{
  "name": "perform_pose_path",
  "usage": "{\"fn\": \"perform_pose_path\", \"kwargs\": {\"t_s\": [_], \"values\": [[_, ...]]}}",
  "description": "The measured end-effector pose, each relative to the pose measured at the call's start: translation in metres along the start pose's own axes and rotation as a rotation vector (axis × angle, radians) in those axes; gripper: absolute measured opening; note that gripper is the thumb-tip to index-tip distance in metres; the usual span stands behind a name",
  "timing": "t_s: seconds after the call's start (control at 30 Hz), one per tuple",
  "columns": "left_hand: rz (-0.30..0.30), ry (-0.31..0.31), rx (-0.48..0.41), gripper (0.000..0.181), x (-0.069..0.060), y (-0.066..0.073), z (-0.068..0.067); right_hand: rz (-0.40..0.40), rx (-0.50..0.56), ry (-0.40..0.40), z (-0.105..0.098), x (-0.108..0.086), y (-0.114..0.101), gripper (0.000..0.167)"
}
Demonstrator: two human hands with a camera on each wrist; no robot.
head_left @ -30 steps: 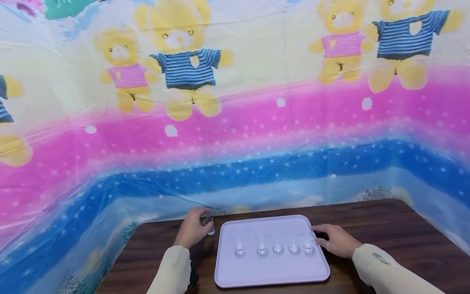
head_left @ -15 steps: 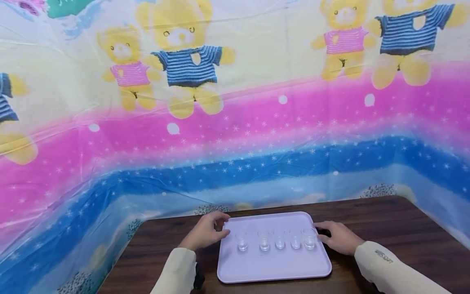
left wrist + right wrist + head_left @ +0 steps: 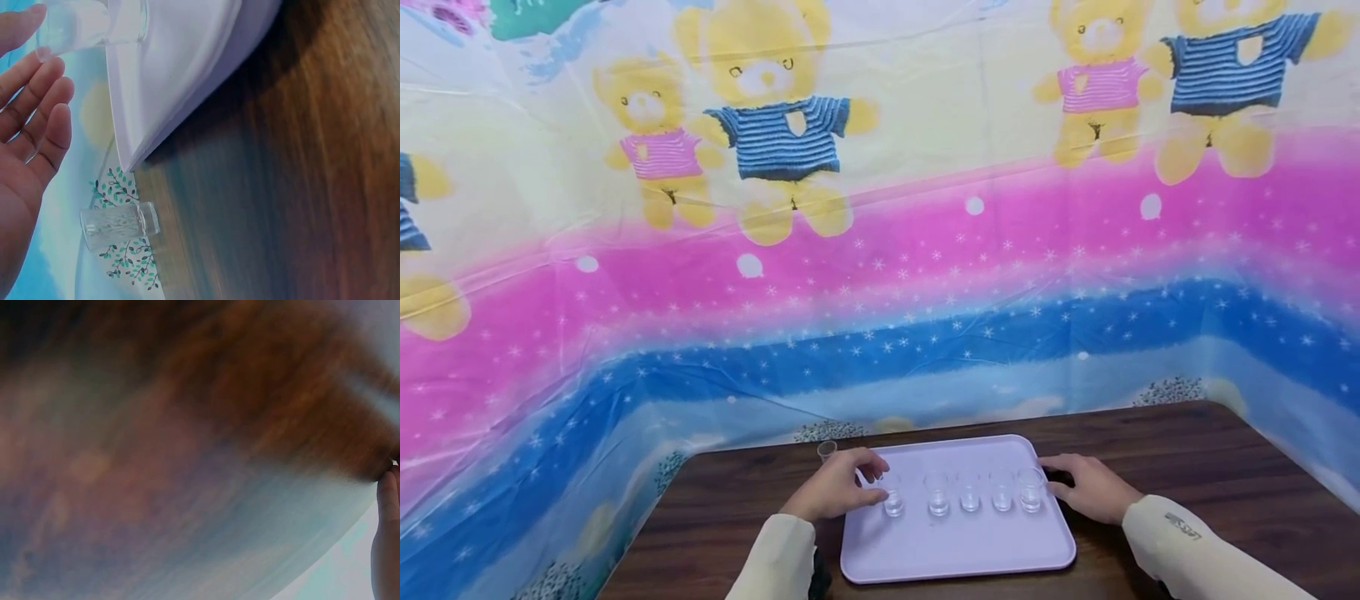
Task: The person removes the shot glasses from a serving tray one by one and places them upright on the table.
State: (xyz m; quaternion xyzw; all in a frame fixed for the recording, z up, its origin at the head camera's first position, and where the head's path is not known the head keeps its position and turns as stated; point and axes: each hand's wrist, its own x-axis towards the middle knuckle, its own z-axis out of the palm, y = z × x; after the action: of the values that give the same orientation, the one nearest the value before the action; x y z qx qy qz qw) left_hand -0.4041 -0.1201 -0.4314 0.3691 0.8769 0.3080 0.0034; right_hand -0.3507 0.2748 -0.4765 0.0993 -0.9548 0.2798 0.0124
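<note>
On the tray (image 3: 955, 550), the left hand (image 3: 835, 486) was spread around the leftmost glass (image 3: 893, 504), at nine o'clock — probably for taking it near the rim. The right hand (image 3: 1093, 490) was beside the rightmost glass (image 3: 1030, 498), at three o'clock, perhaps for steadying; whether it pinched anything, I could not tell. A separate glass (image 3: 119, 226) stood on the worktop (image 3: 722, 492) — outside the tray, at ten o'clock

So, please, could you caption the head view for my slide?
Five clear glasses lined up on a lilac tray between left grip and right grip; a sixth glass stands off the tray.
</note>
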Motion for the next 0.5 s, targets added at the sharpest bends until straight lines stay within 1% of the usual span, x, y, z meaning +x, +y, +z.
{"fn": "perform_pose_path", "kwargs": {"t_s": [0.2, 0.33, 0.43, 0.5], "values": [[0.013, 0.006, -0.004, 0.024, 0.0016, 0.0022, 0.0026, 0.002, 0.011, -0.010, 0.0001, -0.0008, 0.0001, 0.044], [0.012, 0.027, -0.005, 0.023, 0.0016, 0.0020, 0.0034, -0.009, 0.009, -0.014, -0.0004, -0.0016, 0.0003, 0.044], [-0.025, 0.053, -0.001, 0.024, -0.0007, 0.0007, 0.0003, -0.007, 0.012, -0.018, -0.0007, -0.0013, 0.0004, 0.044], [-0.061, 0.081, 0.000, 0.025, -0.0034, -0.0012, -0.0046, -0.001, 0.014, -0.018, -0.0009, -0.0008, 0.0009, 0.045]]}}
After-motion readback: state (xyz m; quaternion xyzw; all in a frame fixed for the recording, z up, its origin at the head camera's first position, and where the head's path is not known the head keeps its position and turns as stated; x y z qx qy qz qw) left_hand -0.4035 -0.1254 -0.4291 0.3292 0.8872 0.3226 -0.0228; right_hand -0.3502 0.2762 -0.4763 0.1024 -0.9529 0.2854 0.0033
